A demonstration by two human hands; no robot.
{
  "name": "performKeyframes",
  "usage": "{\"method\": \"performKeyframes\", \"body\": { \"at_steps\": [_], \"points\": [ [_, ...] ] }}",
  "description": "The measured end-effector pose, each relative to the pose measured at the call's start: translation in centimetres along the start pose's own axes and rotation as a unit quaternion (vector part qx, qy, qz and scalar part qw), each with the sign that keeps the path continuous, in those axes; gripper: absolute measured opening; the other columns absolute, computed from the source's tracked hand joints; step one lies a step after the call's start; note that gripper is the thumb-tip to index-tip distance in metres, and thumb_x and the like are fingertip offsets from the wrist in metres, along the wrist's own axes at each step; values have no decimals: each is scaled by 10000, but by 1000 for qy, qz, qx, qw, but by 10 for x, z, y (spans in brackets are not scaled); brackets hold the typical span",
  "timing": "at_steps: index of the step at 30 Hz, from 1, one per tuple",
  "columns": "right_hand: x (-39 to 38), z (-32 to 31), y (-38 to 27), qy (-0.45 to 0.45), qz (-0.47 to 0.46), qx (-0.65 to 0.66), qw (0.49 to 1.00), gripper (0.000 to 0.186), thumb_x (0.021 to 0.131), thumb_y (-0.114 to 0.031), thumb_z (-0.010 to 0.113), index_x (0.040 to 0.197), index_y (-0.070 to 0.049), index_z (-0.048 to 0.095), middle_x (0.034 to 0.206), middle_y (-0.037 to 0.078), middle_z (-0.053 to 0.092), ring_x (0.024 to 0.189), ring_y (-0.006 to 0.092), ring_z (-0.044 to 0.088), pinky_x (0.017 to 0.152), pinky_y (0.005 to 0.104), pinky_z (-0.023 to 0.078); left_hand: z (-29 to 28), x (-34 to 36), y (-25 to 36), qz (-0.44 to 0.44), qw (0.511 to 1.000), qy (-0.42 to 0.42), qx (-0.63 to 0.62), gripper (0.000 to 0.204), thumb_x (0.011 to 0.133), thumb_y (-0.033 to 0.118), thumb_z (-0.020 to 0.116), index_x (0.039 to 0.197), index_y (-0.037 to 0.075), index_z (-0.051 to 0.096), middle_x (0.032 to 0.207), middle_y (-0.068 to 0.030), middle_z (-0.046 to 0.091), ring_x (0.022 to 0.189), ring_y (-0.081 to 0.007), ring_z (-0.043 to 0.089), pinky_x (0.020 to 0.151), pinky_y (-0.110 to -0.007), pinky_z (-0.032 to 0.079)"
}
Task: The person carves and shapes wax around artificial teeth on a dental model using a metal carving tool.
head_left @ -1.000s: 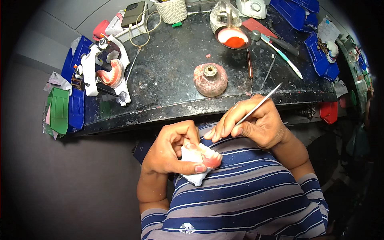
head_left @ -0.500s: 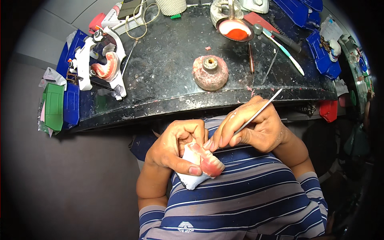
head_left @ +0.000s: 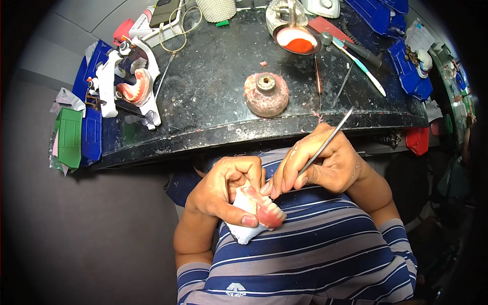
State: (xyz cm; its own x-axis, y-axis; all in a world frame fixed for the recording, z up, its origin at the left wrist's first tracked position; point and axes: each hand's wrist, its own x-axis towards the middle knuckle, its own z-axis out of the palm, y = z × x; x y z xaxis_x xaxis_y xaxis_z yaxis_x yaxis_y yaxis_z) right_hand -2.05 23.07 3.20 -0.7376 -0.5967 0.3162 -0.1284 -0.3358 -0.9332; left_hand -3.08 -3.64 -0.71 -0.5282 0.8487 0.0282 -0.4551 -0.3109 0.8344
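Just below the frame's middle, the left hand [head_left: 223, 190] pinches a white cast [head_left: 243, 232]; its pink-gummed teeth [head_left: 271, 215] slope toward lower right. The right hand [head_left: 325, 165], closed on a slim upper-right-slanting metal tool [head_left: 333, 134], sits just above right.

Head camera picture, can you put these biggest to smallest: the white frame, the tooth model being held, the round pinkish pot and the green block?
1. White frame
2. Tooth model and round pinkish pot: too alike to rank; the left hand hides part of the model, which seems nearer the camera.
3. Green block
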Motion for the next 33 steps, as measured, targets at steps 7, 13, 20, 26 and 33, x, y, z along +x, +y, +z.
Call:
{"method": "performKeyframes", "body": {
  "at_steps": [7, 13, 20, 26, 33],
  "points": [
    [5, -2, 5, 129, -49, 35, 990, 332, 1010, -272, 758, 992, 40, 646, 918, 224, 754, 949, 359, 786, 875, 490, 651, 19, -4, 12, 29, 991, 110, 69, 482, 634, 84, 990, 893, 40, 586, 880, -73, 656, 798, -92, 591, 697, -239, 445],
    [-5, -2, -1, 224, -117, -109, 961, 349, 1065, -315, 672, 1045, 0, 523, 916, 271, 756, 736, 268, 778, 750, 402, 670, 36, 4, 3, 208, 796, 337, 459, 478, 683, 85, 1003, 892, 10, 580, 857, -74, 614, 740, -71, 578, 622, -213, 453],
    [-3, 13, -9, 141, -198, -317, 917, 116, 1054, -68, 652, 1110, 33, 662, 1013, 247, 789, 1037, 395, 788, 997, 533, 608, 32, 9, -7, 311, 727, 347, 504, 509, 651, 95, 1021, 913, 2, 595, 875, -96, 606, 713, -122, 578, 627, -248, 479],
    [3, 17, -9, 71, -248, -459, 850, 348, 838, 23, 790, 1179, 69, 734, 1213, 259, 737, 1088, 406, 765, 943, 443, 651, 32, 9, -4, 347, 715, 330, 509, 493, 655, 87, 1008, 911, 4, 595, 873, -103, 607, 721, -136, 588, 631, -260, 475],
    [-1, 16, -5, 22, -229, -474, 850, 345, 892, -50, 785, 1225, 23, 733, 1274, 202, 735, 1177, 344, 742, 1037, 490, 617, 31, 6, -7, 345, 738, 342, 469, 470, 663, 85, 990, 901, 2, 594, 874, -101, 600, 734, -132, 588, 636, -261, 476]
  ]
}}
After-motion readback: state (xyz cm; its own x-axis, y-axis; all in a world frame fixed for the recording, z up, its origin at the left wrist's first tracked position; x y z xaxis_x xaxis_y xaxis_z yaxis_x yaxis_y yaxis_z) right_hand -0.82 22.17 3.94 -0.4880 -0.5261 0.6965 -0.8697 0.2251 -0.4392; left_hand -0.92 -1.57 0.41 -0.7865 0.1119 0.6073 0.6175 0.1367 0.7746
